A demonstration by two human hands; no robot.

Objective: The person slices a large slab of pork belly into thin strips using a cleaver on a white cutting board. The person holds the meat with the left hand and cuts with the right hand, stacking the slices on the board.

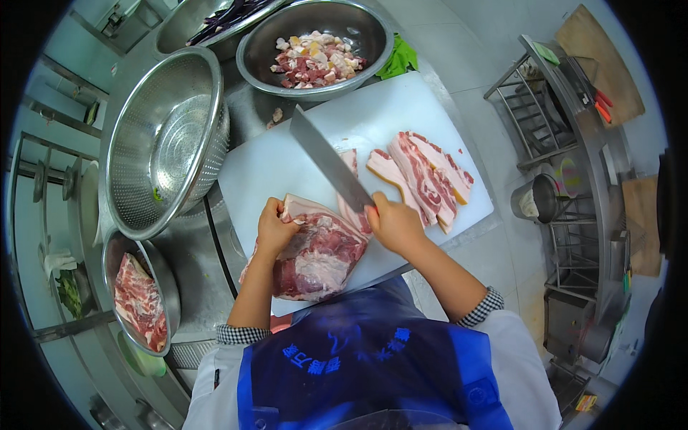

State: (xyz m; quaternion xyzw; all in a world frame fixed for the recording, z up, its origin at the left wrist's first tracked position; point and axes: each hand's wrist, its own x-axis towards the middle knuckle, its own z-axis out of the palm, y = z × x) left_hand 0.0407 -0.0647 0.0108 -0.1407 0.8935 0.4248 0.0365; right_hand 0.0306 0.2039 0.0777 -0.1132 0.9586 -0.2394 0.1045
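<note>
A large slab of raw pork [321,258] lies at the near left of the white cutting board [263,156]. My left hand [276,228] grips its upper left edge, fingers curled on the fatty rim. In my right hand [395,221] is the handle of a cleaver [330,161], its broad blade pointing up and left over the board. Beneath the blade, partly hidden, a pork slice [349,209] rests beside the slab. Several thick slices of pork belly [424,174] with skin edges lie on the board's right side.
Beyond the board stands a steel bowl [247,48] of cut meat pieces, with a green cloth [399,58] beside it. At left are a perforated steel colander [121,177] and a smaller bowl [174,301] holding more meat. Eggplants [231,19] lie in a basin at the top.
</note>
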